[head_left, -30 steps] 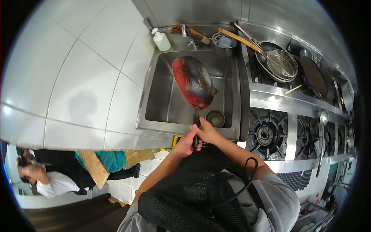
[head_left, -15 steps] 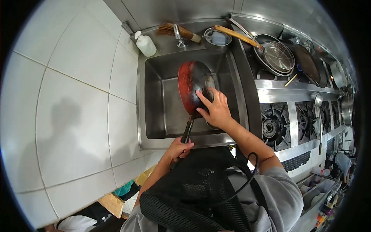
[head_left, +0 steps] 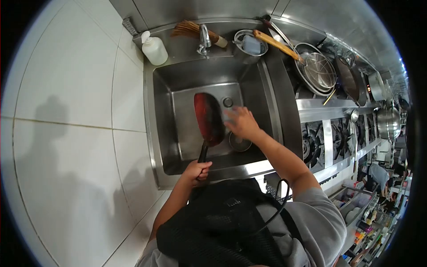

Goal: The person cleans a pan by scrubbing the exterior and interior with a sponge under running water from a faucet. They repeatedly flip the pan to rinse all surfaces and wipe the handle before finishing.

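Note:
A frying pan [head_left: 211,119] with a red outside and dark, blackened base hangs tilted on its side over the steel sink [head_left: 187,151]. Its black handle is gripped by my left hand [head_left: 197,172], fingers wrapped round it near the sink's front edge. My right hand [head_left: 242,123], somewhat blurred, is beside the pan's dark base with its fingers stretched out and holding nothing. Below that hand a round, shallow metal item [head_left: 240,143] rests on the sink floor, partly covered. The drain [head_left: 227,102] shows farther back.
Behind the sink are a white pump bottle [head_left: 155,50], a brush of stiff bristles [head_left: 189,29], a faucet [head_left: 204,42] and a metal pot [head_left: 250,46] with a blue-grey block in it. Strainers [head_left: 318,71] and gas burners [head_left: 312,144] occupy the right. A person [head_left: 379,175] is far right.
The pan has come down and slightly left, turning more edge-on. My right hand has left its base and moved just right of it. The camera view has shifted too.

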A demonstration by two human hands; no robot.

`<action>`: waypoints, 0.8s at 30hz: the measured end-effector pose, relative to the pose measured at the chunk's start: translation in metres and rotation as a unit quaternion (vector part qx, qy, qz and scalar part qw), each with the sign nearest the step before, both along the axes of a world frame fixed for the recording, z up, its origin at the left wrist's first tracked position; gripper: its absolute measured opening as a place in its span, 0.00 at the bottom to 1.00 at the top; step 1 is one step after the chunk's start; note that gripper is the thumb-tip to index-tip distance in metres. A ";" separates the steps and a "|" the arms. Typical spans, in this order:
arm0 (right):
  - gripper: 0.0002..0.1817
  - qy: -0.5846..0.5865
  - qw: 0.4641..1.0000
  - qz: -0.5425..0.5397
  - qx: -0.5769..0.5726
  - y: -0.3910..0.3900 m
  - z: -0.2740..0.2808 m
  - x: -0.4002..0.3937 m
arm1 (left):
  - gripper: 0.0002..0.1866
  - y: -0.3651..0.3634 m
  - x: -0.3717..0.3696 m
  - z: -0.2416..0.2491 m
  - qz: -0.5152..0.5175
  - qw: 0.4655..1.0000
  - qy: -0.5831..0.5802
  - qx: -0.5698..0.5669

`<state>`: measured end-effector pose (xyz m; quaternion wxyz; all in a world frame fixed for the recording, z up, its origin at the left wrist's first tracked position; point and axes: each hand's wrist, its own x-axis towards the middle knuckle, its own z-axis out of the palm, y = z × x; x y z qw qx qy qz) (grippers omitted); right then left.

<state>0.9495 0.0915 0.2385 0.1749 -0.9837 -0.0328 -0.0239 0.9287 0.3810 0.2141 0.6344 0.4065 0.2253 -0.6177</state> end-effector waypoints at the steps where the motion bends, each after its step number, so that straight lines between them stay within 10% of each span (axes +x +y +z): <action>1: 0.24 -0.029 0.999 -0.033 0.019 -0.025 -0.010 0.025 | 0.14 -0.006 0.005 -0.009 0.003 1.000 -0.002 -0.005; 6: 0.24 -0.269 0.950 -0.156 -0.031 -0.112 0.026 0.153 | 0.15 -0.017 0.017 -0.027 0.030 0.993 0.056 0.102; 18: 0.23 0.265 0.927 -0.055 -0.259 -0.187 0.063 0.289 | 0.10 -0.001 0.022 -0.038 0.120 0.981 0.150 0.031; 21: 0.24 0.136 0.961 -0.107 -0.217 -0.265 -0.093 0.346 | 0.11 0.005 0.023 -0.040 0.142 0.975 0.170 0.015; 24: 0.26 0.203 0.936 -0.020 -0.287 -0.248 -0.047 0.345 | 0.11 0.007 0.023 -0.040 0.158 0.971 0.179 0.009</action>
